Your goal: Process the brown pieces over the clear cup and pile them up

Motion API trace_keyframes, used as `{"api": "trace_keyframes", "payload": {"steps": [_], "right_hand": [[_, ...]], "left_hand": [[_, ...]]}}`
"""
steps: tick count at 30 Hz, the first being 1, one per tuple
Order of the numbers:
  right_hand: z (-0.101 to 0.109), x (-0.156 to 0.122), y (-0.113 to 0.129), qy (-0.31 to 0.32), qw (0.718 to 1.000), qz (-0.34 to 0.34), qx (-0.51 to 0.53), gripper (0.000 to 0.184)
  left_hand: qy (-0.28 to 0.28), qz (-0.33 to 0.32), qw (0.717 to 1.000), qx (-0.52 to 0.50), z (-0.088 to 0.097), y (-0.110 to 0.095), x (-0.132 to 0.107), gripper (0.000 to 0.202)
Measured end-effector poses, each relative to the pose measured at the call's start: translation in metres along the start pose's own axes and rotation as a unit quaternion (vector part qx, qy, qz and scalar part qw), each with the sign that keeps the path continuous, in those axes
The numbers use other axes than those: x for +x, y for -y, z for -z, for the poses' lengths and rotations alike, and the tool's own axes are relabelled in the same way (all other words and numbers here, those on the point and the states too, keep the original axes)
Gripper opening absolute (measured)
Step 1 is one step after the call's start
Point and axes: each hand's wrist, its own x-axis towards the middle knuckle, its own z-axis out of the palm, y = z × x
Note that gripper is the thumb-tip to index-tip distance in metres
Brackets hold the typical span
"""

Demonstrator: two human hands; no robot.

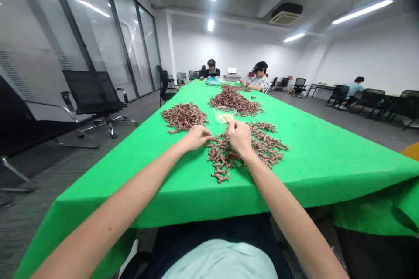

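Twisted reddish-brown pieces point(221, 162), nearest lot: laid in a loose spread on the green-clothed counter point(330, 154), directly before the wearer. Its middle is covered by the right hand and wrist; single pieces are hard to be told apart (knotted and overlapping as they are).

Left hand point(197, 137): placed at the left edge of this lot, fingers bent and brought close together. By the narrow grip a piece may or may not be held; this cannot be told, the fingertips being merged with the pieces.

Right hand point(240, 136): raised over the far side of the lot, grip closed on a slender item point(225, 119), of which only a short end is shown (kind not made out).

Clear tub point(224, 113): set just beyond the right hand, its near side partly blocked by the fingers; pale contents are seen inside, too blurred to be identified.

Further lots: a left heap point(184, 116), placed beyond the left hand; a far heap point(236, 99), placed behind the tub.

Far end: a bluish bag point(213, 81), contents obscured; two co-workers point(259, 79) seated, their lower bodies hidden by the counter.
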Motion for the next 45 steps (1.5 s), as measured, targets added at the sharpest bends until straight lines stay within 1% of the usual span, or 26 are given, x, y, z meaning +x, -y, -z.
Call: {"api": "trace_keyframes", "payload": {"steps": [10,13,17,21,28,33,36,40,45], "right_hand": [[0.0,0.0,0.002,0.011,1.0,0.005,0.008,0.05],[0.0,0.0,0.003,0.009,1.0,0.011,0.006,0.049],[0.0,-0.001,0.003,0.014,1.0,0.018,0.011,0.049],[-0.002,-0.001,0.0,0.023,0.999,0.012,0.023,0.049],[-0.003,0.002,-0.003,0.011,1.0,0.018,0.02,0.05],[-0.003,0.002,-0.002,0.014,0.999,0.033,0.017,0.05],[-0.003,0.001,-0.002,0.017,0.999,0.038,0.021,0.05],[-0.004,0.001,-0.002,0.026,0.999,0.035,0.024,0.051],[-0.005,0.001,-0.004,0.032,0.999,0.038,0.023,0.051]], "left_hand": [[-0.005,0.014,0.999,0.037,0.0,0.004,-0.002,0.025],[-0.003,0.023,0.998,0.051,-0.001,0.001,-0.004,0.024],[-0.017,0.033,0.997,0.066,-0.001,-0.006,-0.007,0.022],[-0.018,0.044,0.997,0.067,-0.002,-0.01,-0.01,0.022],[-0.042,0.122,0.987,0.091,-0.005,-0.017,-0.011,0.031],[-0.031,0.118,0.989,0.082,-0.005,-0.016,-0.011,0.037],[-0.02,0.108,0.991,0.083,-0.008,-0.01,-0.01,0.033],[-0.022,0.101,0.991,0.083,-0.011,-0.005,-0.009,0.031],[-0.02,0.106,0.992,0.071,-0.012,-0.003,-0.008,0.024]]}}
